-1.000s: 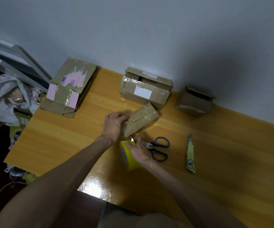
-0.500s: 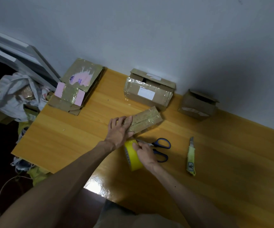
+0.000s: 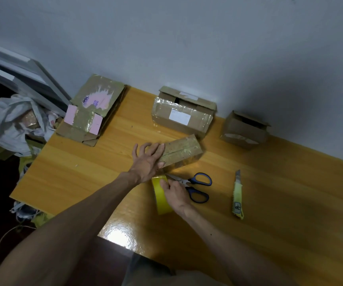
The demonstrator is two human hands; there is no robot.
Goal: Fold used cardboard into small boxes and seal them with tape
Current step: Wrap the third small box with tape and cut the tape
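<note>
A small flat cardboard box (image 3: 182, 152) wrapped in shiny tape lies in the middle of the wooden table (image 3: 84, 174). My left hand (image 3: 148, 159) lies flat with straight fingers pressing on the box's left end. Just below it stands a yellow tape roll (image 3: 161, 196) on its edge. My right hand (image 3: 175, 194) grips the roll from the right, the thumb on its top rim.
Blue-handled scissors (image 3: 197, 187) lie right of the roll, touching my right hand. A yellow utility knife (image 3: 237, 197) lies further right. Along the wall stand a flattened carton stack (image 3: 93, 112), a taped box (image 3: 184, 114) and a small open box (image 3: 243, 131). Bags (image 3: 14, 122) sit off the table's left.
My left hand went from curled around the box's end to lying flat with straight fingers on it. The right hand stays on the tape roll.
</note>
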